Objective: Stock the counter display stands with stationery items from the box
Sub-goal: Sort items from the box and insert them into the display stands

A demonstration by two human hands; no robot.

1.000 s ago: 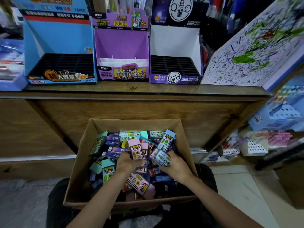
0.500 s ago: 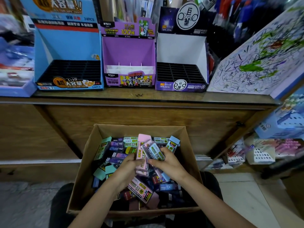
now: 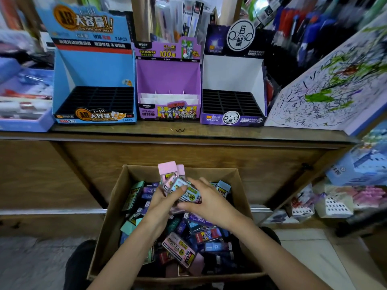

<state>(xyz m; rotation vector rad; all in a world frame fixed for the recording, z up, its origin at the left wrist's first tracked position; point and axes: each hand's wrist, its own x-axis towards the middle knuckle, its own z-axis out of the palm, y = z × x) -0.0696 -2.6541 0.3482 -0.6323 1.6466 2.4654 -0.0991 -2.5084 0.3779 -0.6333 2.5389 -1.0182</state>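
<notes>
1. Left hand (image 3: 160, 200): fingers are curled round a stack of pink cases (image 3: 167, 171), which is held upright with tops showing above the fingers.
2. Right hand (image 3: 211, 205): a pale case (image 3: 185, 190) is pinched and pressed against that stack, touching the left fingers.
3. Cardboard box (image 3: 109, 208) of loose cases is seen directly below both hands.
4. Blue stand (image 3: 94, 80), purple stand (image 3: 168, 80) and white stand (image 3: 232, 76) are set on the counter (image 3: 209, 133), well beyond the hands.

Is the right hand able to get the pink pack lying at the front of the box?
Probably yes. The pink pack lies uncovered on top in the box, close below the right hand. But that hand grips a second pack, so it must free up first.
</notes>
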